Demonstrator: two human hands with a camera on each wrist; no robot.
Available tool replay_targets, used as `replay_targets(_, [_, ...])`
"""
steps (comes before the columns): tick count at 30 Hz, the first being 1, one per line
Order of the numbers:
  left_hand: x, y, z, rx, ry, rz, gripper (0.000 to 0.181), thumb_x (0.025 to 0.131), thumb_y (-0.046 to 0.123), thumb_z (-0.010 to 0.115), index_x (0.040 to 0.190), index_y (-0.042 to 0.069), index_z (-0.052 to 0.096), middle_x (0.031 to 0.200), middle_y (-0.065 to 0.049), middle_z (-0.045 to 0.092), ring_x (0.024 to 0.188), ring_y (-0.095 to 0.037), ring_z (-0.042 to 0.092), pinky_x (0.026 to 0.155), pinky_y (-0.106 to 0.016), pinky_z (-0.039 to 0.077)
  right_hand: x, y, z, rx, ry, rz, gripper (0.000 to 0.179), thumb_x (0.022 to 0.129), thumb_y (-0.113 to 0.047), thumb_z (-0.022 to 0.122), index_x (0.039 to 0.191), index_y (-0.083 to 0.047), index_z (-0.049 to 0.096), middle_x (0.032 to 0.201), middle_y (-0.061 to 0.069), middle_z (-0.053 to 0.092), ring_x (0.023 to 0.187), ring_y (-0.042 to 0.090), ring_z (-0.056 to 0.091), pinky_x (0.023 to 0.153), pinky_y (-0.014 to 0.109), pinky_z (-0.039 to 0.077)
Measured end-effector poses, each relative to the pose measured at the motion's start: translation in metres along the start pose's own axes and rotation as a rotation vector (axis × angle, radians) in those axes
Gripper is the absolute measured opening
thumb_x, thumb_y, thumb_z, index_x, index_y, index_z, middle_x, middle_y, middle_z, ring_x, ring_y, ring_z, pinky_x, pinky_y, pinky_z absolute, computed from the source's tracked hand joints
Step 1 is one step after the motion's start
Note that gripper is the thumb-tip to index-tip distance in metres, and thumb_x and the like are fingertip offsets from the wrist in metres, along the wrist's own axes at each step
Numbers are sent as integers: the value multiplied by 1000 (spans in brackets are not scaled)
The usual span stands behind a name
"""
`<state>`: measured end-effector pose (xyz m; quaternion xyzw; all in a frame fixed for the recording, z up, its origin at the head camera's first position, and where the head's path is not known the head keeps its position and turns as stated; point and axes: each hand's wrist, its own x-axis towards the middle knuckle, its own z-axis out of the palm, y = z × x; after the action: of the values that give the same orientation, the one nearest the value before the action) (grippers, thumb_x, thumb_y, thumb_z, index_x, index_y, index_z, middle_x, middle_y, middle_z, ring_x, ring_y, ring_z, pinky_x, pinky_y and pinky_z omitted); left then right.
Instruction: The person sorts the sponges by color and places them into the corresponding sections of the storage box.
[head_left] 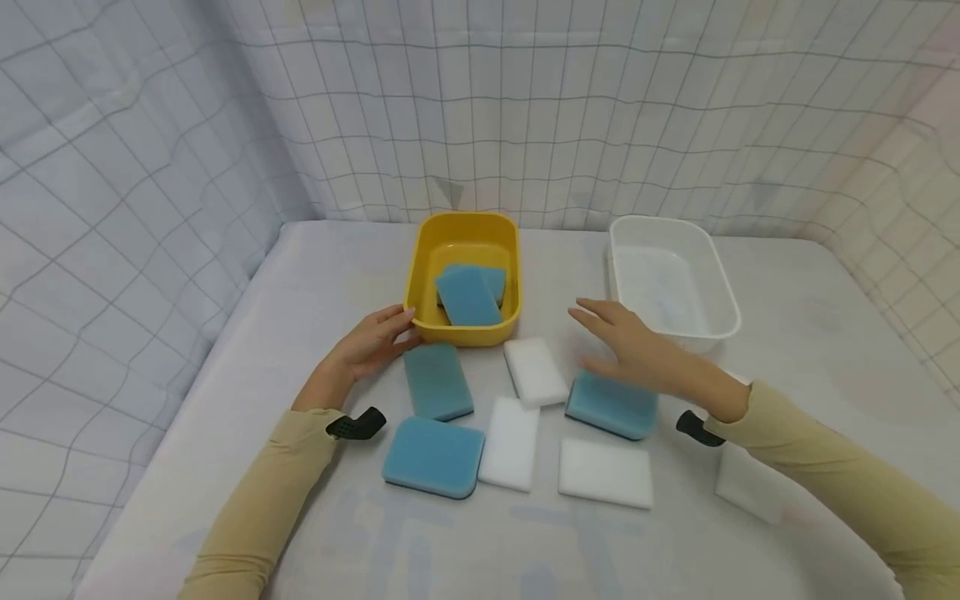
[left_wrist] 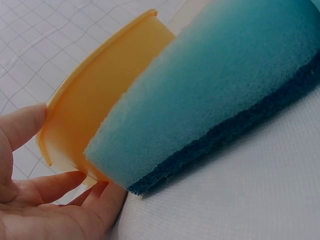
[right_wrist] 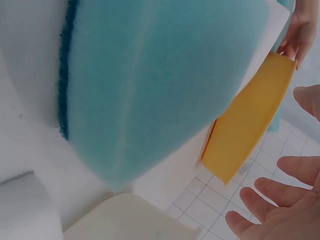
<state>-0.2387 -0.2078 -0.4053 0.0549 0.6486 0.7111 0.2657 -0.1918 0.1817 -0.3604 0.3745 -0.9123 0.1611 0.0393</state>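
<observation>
The right hand (head_left: 645,354), empty with fingers extended, is hovering over a blue rectangular foam sponge (head_left: 609,408), its long axis roughly paralleling the white-covered table (head_left: 337,275)'s far edge; the farther left hand (head_left: 372,343) is gripping a yellow plastic tub (head_left: 467,336).

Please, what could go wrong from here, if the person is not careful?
The left hand holds the yellow tub by its near left corner; a push there might slide it.
The right hand hovers close to the white tub and could bump it.
Inside the yellow tub, one blue sponge lies crosswise on another, so it may slip.
</observation>
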Motion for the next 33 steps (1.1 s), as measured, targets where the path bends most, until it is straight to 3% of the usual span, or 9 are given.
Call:
replay_targets(14, [4,0,5,-6,4,-2,61,101,31,40,150,4,15,159,-9,13,144,-26,19,119,-45,21,-34,-3,4,31,-109,106,68,89,-28,64,145,-4,32,150,18,31,134,36,34,106,53,38])
replay_targets(21, [3,0,5,-8,2,1,62,101,32,39,150,4,13,159,-9,12,145,-26,18,120,-45,20,-50,-3,4,104,-149,153,72,88,-31,64,146,-6,30,152,18,28,136,36,31,106,53,38])
replay_targets(33, [3,-2,3,-7,16,-3,62,101,32,39,150,4,13,158,-10,12,145,-25,17,120,-45,21,-63,-3,7,151,-198,187,73,90,-35,62,147,-3,28,152,22,24,139,41,25,108,58,33])
